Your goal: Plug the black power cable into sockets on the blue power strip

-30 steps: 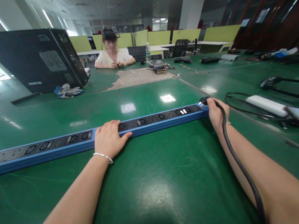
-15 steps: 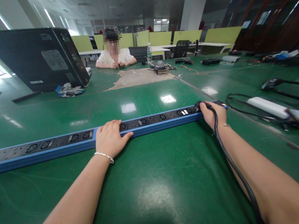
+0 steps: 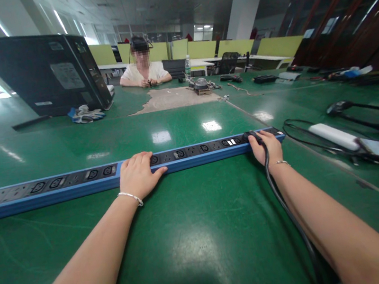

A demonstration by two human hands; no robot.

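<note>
A long blue power strip (image 3: 209,154) with black sockets runs across the green table in front of me. My left hand (image 3: 139,173) grips it near the middle, fingers over the top and thumb along the near side. Near the strip's right end, my right hand (image 3: 267,147) is closed round a black plug (image 3: 250,136). The plug sits against the socket face; how deep it goes is hidden by my fingers. Its thick black cable (image 3: 280,197) hangs down beside my right forearm.
A black computer tower (image 3: 38,72) stands back left, with gloves (image 3: 85,114) beside it. Across the table sits a person (image 3: 144,72) with both hands together. Right of the strip lie a white adapter (image 3: 334,136) with cables and a black frame-like part (image 3: 368,113).
My right hand and the plug have shifted very slightly, with the cable now lying further left near the hand. The whole view has moved a little. My left hand keeps its grip.
</note>
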